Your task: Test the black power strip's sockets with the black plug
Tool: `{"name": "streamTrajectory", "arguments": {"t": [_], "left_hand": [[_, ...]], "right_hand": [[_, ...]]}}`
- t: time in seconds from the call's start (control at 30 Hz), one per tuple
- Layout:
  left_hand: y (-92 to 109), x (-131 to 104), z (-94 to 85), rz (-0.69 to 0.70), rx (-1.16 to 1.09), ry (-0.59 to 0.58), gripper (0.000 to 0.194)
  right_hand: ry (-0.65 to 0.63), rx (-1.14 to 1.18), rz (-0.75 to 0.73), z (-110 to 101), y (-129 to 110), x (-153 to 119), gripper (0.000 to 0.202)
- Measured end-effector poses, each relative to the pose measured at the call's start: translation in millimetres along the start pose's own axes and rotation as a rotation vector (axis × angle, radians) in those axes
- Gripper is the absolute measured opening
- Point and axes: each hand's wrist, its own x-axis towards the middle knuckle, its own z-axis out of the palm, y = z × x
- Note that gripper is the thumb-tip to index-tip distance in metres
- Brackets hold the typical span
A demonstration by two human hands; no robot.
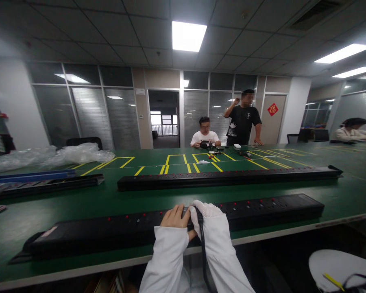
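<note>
Green table (110,201) bears an open casing (67,186), contents blurred; my left hand (174,217) and right hand (206,211) curl over the near power strip (131,232), grip unclear.

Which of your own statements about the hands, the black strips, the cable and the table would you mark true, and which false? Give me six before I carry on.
1. Both hands wear gloves. False: the right hand wears a white one, but the left hand is bare.
2. Both hands are at the near black strip. True.
3. A black cable runs down beside the right sleeve. True.
4. The far black strip lies on the green table. True.
5. The clear plastic is at the right of the view. False: the clear plastic lies at the left.
6. The table's line markings are red. False: the line markings are yellow.
</note>
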Motion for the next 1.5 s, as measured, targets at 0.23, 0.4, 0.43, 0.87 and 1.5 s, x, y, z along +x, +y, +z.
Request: {"name": "streamTrajectory", "arguments": {"t": [0.23, 0.4, 0.43, 0.87, 1.5], "left_hand": [[1.3, 0.7, -3.7, -0.014, -0.008, -0.012, 0.049], [0.7, 0.4, -1.0, -0.011, -0.002, -0.002, 0.049], [0.3, 0.0, 0.5, -0.009, 0.001, 0.006, 0.049], [1.4, 0.9, -3.0, -0.010, -0.001, -0.001, 0.050], [2.1, 0.7, -1.2, -0.027, -0.018, 0.025, 0.048]], "right_hand": [[0.001, 0.012, 0.003, 0.1, 0.3, -3.8, 0.030], [0.005, 0.023, 0.000, 0.9, 0.9, -2.7, 0.030], [0.008, 0.024, -0.001, 0.9, 0.8, -1.6, 0.029], [0.029, 0.054, -0.028, 11.1, 2.8, -13.7, 0.036], [0.171, 0.073, -0.061, 15.4, 1.1, -8.5, 0.031]]}}
